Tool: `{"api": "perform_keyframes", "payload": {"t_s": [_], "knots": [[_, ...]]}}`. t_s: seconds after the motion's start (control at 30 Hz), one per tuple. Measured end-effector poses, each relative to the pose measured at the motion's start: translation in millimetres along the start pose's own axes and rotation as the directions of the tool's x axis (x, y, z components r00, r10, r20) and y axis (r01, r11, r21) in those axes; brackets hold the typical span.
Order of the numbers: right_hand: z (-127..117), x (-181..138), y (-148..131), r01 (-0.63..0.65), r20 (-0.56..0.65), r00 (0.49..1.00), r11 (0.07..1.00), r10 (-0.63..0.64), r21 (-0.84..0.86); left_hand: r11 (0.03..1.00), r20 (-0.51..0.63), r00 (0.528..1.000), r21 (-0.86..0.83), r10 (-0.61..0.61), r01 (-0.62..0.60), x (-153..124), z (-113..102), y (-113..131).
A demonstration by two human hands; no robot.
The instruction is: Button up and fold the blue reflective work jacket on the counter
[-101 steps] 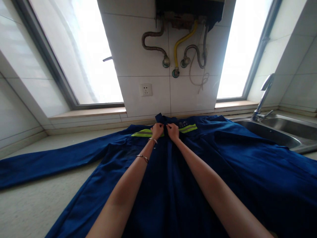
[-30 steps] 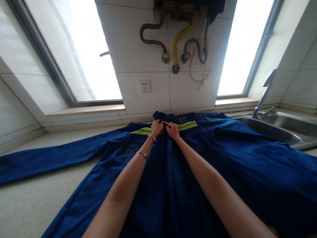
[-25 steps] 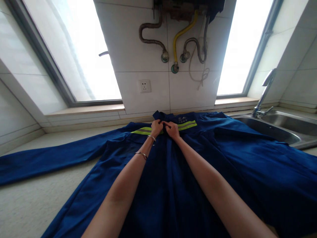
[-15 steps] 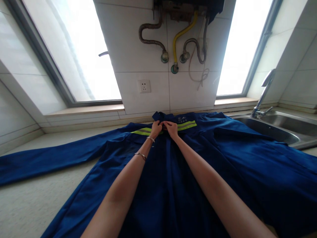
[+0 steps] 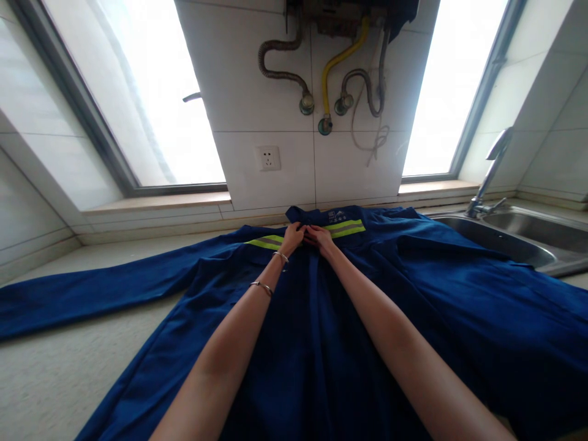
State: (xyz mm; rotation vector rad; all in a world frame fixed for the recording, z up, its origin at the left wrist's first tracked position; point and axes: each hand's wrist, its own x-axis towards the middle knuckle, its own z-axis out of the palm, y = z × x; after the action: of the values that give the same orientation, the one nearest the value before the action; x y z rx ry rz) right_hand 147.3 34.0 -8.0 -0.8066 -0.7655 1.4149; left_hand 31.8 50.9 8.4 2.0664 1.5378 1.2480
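Note:
A dark blue work jacket (image 5: 321, 331) with yellow-green reflective stripes (image 5: 348, 228) lies spread on the pale countertop (image 5: 55, 380), collar towards the wall. Both my arms reach out over it. My left hand (image 5: 292, 237), with two thin bracelets at the wrist, and my right hand (image 5: 320, 237) meet at the jacket's front opening just below the collar. Each hand's fingers are closed, pinching the fabric edges together. What lies under the fingertips is too small to make out.
A steel sink (image 5: 514, 242) with a tall tap (image 5: 487, 174) sits at the right, partly under the jacket's sleeve. The other sleeve (image 5: 87, 291) stretches far left. A wall socket (image 5: 267, 157) and hoses (image 5: 328, 79) are on the tiled wall between two windows.
My hands have stayed pinched at the top of the jacket front, making only small finger movements. The jacket's collar area has shifted slightly. The view has drifted a little.

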Motion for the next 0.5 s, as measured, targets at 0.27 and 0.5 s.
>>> {"api": "perform_keyframes", "payload": {"t_s": [0.27, 0.5], "knots": [[-2, 2, -2, 0.011, 0.051, 0.999, 1.000, -0.011, -0.006, 0.997, 0.008, 1.000, 0.071, -0.006, 0.006, -1, -5, 3], [-3, 4, -17, 0.270, -0.042, 0.921, 0.715, -0.387, -0.645, 0.914, -0.271, 0.957, 0.351, -0.108, 0.202, 4, -53, 26]]}}
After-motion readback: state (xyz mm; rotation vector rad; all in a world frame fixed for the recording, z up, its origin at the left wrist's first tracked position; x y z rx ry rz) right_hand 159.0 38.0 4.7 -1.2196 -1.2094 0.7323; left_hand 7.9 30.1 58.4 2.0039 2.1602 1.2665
